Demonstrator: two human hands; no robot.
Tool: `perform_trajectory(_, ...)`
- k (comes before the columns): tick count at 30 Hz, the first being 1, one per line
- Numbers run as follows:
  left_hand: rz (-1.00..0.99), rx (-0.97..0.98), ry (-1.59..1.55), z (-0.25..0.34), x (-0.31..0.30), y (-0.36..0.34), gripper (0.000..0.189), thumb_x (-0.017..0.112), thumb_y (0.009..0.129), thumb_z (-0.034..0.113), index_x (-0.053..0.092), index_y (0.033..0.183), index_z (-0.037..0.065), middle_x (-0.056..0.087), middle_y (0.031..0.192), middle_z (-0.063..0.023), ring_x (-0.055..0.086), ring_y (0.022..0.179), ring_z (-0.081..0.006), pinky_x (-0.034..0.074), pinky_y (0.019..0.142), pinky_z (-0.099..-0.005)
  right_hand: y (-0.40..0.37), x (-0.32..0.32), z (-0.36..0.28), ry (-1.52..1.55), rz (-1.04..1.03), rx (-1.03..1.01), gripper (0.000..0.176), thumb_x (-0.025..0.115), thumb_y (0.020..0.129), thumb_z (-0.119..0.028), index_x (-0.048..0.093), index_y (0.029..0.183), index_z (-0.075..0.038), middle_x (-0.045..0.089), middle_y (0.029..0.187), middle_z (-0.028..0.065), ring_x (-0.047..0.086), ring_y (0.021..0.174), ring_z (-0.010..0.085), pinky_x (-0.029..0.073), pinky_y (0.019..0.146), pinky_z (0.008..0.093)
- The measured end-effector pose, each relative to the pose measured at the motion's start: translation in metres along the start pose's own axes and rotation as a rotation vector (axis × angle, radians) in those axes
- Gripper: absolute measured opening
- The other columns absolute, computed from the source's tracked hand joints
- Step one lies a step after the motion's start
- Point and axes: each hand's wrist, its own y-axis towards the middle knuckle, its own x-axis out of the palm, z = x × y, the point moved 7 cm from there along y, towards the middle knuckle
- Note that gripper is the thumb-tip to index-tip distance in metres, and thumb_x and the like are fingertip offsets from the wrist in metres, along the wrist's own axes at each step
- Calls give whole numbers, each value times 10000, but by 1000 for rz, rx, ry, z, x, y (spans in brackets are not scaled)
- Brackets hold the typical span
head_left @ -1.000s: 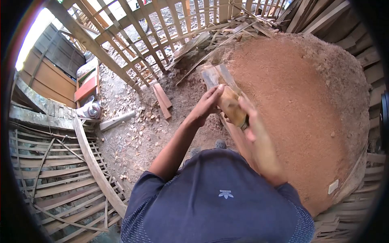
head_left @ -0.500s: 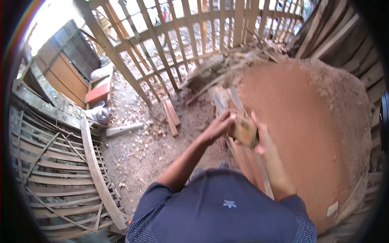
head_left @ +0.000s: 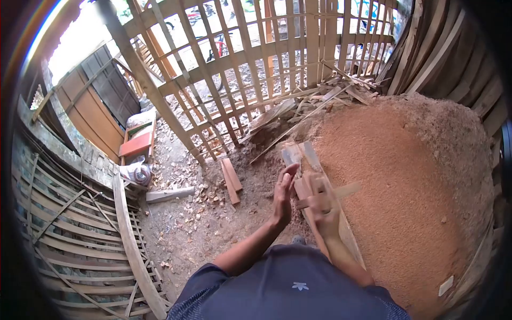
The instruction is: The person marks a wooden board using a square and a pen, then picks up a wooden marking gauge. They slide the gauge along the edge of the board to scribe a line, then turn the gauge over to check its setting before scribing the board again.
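Fingers of right hand (head_left: 324,213) curled round thin pale wooden strip (head_left: 346,189), blurred; left hand (head_left: 284,196) fingers straight, open, empty.

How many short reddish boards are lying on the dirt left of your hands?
2. They lie side by side below the lattice fence: left board and right board. Others may be hidden under the scrap pile.

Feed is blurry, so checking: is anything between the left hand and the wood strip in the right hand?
Nothing visible: the open left hand is just beside the wood strip gripped by the right hand, apart from it.
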Motion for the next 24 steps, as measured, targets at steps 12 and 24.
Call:
perform_trajectory(12, -84, -64, 97, 10, 24, -27, 613, 340, 1068, 535, 491, 1464, 91, 462, 1575, -108, 345, 1509, -240, 206, 1231, -454, -19, 12, 3, -95, 36, -162, 596, 729, 930, -124, 503, 1460, 30, 582, 1415, 266, 590, 1313, 384, 488, 1075, 441)
perform_trajectory(24, -10, -138, 228, -17, 26, -10, 321, 539, 1064, 218, 583, 1336, 55, 647, 1165, -48, 616, 1037, -110, 513, 929, -270, -11, 11, 19, -52, -21, -196, 639, 764, 887, -94, 514, 1472, -30, 586, 1425, 238, 599, 1306, 384, 507, 1055, 443)
